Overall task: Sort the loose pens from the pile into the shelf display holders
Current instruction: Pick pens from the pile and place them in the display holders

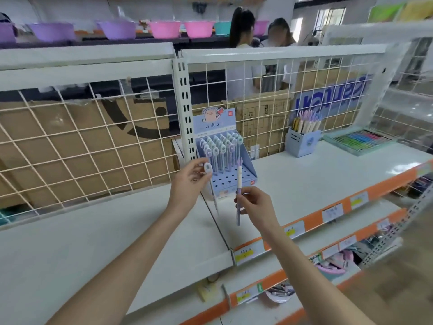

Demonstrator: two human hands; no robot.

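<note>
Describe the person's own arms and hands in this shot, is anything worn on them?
Both forearms are bare as far as the frame shows: no sleeves, gloves or watch visible. The left hand and right hand show no clear rings or markings; the picture is too soft to rule out small ones.

We cannot read the price labels (294,229) on the near shelf edge; they are blurred. The lower shelves (332,266) at right are smeared, their goods unclear. The left hand (189,181) covers part of its pen (212,184).
</note>
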